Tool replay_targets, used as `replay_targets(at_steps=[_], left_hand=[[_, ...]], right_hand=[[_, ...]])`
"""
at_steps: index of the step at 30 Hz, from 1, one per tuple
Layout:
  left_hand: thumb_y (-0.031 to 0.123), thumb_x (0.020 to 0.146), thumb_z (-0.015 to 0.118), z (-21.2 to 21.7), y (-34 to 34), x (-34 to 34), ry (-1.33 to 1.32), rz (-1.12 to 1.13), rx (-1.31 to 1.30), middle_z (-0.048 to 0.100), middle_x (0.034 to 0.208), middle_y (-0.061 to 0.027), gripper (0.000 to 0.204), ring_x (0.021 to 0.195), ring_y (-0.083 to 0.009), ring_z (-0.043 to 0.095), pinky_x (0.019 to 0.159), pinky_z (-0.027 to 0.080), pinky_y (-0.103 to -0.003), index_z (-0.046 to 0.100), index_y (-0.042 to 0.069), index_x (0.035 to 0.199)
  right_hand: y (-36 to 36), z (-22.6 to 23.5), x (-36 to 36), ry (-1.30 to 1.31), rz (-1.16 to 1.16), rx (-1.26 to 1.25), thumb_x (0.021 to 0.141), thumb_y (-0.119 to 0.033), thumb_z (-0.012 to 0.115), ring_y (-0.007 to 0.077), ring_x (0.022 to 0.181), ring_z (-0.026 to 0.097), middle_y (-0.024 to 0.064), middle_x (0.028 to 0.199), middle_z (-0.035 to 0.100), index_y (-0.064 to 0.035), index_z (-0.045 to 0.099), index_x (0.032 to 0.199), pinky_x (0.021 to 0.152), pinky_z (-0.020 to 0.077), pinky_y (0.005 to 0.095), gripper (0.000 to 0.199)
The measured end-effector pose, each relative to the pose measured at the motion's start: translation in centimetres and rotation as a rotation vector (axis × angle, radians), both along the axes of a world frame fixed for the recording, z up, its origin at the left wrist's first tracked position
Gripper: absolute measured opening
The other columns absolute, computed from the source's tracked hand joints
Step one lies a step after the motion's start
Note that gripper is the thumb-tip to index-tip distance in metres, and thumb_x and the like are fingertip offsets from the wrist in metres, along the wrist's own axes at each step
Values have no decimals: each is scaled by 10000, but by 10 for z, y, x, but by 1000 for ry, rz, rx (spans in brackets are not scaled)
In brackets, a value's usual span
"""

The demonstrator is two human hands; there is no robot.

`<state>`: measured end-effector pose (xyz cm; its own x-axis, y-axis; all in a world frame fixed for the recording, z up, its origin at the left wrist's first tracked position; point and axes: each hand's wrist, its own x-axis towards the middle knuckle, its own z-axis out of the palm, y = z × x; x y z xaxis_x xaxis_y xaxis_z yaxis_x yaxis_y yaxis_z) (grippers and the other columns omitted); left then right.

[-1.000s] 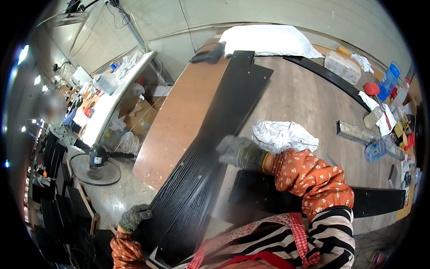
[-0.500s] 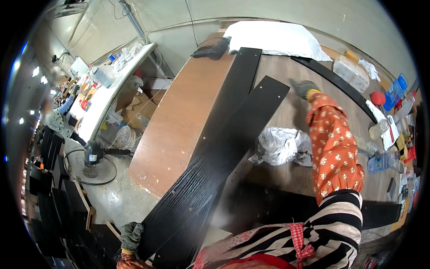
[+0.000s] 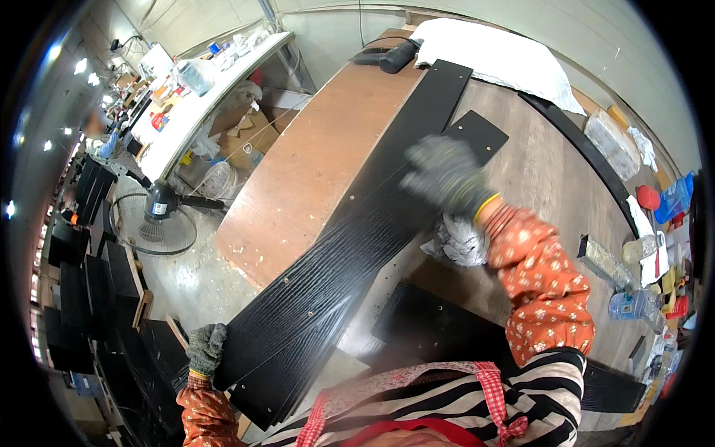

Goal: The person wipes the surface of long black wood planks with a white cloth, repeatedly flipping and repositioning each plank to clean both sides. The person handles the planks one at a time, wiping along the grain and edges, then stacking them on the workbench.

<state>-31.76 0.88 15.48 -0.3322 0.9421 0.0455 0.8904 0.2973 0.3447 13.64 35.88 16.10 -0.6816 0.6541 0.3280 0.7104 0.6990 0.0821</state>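
Observation:
A long black wood-grain board (image 3: 328, 287) with small holes slants across a second black board (image 3: 417, 123) beneath it. My left hand (image 3: 206, 349), in a grey knit glove, has its fingers curled at the near left end of the upper board. Over that board's far part is my right hand (image 3: 445, 175), gloved alike and smeared by motion. Whether it touches the surface, or holds anything, cannot be made out. A crumpled whitish cloth (image 3: 460, 242) lies just below the right wrist, partly covered by the sleeve.
A brown panel (image 3: 320, 156) lies under the boards, with a dark tool (image 3: 391, 56) at its far end. Another black piece (image 3: 439, 320) is close to my body. Bottles (image 3: 633, 304) and a wrapped block (image 3: 612, 141) line the right side. A fan (image 3: 155, 216) stands left.
My right hand has swung left from beside the board's far end to over the board. The left hand stays at the near end. The whole view has shifted slightly.

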Motion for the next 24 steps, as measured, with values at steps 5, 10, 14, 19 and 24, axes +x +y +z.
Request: replay_targets(at_steps=[5,10,14,19,24], left_hand=[[351,958,553,-20,-13,-14,22,13,28,626,699,-223,399,633,-386,610,594,439,-467,692,1,827],[391,922,599,3,0,6,-140,-8,-41,649,726,-201,393,686,-377,633,645,475,-459,684,14,854],[436,911,602,10,18,27,-122,-126,-46,659,733,-207,435,693,-376,646,641,487,-449,691,11,891],[528,892,614,9,36,39,-15,2,-152,650,727,-219,524,658,-399,627,615,469,-475,693,15,819],[549,847,655,37,5,66,389,25,166,586,665,-167,512,665,-389,596,629,443,-471,613,57,713]], right_hand=[[-51,9,-54,140,337,-156,777,-393,683,344,1044,604,163,1112,638,-52,639,1161,956,450,484,516],[33,-20,43,344,-355,-140,881,-504,620,401,1207,513,245,1249,572,-29,564,1292,1042,396,461,630],[49,-53,83,582,-780,-97,902,-543,607,393,1168,552,256,1275,580,1,500,1358,1019,421,479,718],[55,-81,84,1480,-553,-750,926,-249,661,308,1038,648,145,1170,650,-29,531,1333,887,547,430,481],[50,-70,94,1870,-302,-1236,961,-155,634,234,934,682,78,1042,683,-47,620,1190,740,610,363,254]])
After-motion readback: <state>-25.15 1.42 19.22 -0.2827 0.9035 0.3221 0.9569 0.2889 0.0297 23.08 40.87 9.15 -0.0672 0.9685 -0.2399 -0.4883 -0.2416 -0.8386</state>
